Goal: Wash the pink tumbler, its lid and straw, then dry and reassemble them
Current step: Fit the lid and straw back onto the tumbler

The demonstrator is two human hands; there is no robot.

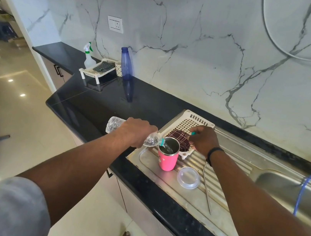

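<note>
The pink tumbler [167, 159] stands upright and open on the steel drainboard [227, 146]. My left hand [136, 132] grips a clear plastic water bottle [114, 124], tipped so its mouth is over the tumbler's rim, and water runs in. My right hand [204, 140] pinches the bottle's small teal cap [193, 133] above the white tray. The clear lid [188, 177] lies flat on the drainboard to the right of the tumbler. The metal straw [207, 190] lies beyond the lid, partly hidden under my right forearm.
A white slotted tray [188, 120] holding a dark checked cloth [178, 138] sits behind the tumbler. The sink basin [289, 188] lies to the right with a blue hose [305, 186]. On the black counter [96, 105] stand a blue bottle [126, 64], a spray bottle [89, 55] and a small rack [97, 68].
</note>
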